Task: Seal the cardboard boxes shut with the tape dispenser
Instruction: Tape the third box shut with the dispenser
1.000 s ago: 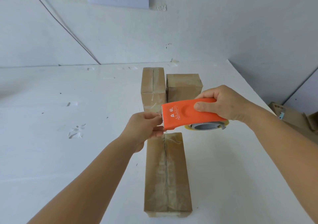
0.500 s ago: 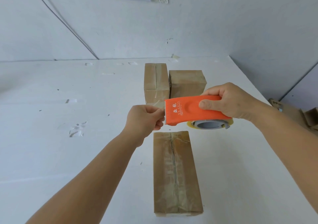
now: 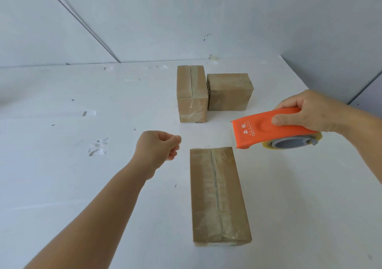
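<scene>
Above the table, right side: the orange tape dispenser (image 3: 266,130), held in the air.
Right hand (image 3: 308,111): fingers wrap over the dispenser's top, thumb pressed on its side.
Left hand (image 3: 158,145): curled into a loose fist; whether it pinches tape, cannot tell.
Near box (image 3: 219,194): below both hands, already taped along its seam.
Far boxes (image 3: 192,94): two, side by side, touching.
Table (image 3: 82,165): white.

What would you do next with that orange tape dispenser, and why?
Probably lower the dispenser, gripped in the right hand, toward the far end of the near box. It hangs above the table just past that end, blade facing left. The left hand is curled beside the box; whether it pinches tape is unclear.
</scene>
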Action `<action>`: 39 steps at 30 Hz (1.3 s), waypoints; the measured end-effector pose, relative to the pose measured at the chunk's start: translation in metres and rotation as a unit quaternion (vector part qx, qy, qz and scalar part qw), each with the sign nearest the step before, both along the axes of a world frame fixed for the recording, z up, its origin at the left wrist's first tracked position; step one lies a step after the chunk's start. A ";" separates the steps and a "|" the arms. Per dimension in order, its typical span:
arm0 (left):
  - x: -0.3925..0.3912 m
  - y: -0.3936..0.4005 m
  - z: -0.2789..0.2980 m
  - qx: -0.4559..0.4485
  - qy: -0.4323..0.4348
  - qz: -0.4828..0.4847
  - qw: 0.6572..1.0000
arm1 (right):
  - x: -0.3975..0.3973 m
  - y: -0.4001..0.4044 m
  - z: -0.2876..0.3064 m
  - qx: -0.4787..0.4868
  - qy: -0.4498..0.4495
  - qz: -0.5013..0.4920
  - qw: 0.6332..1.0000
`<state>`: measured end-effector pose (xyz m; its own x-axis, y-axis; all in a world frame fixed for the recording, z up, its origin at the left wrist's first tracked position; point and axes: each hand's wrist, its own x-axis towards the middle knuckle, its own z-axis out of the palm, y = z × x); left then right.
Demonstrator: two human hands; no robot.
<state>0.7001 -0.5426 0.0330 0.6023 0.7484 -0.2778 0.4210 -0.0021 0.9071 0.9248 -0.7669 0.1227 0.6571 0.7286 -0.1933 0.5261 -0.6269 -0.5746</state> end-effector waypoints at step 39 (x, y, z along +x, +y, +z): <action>0.010 -0.030 -0.049 -0.073 0.027 0.003 0.997 | 0.009 -0.014 -0.075 -0.016 0.115 0.005 0.993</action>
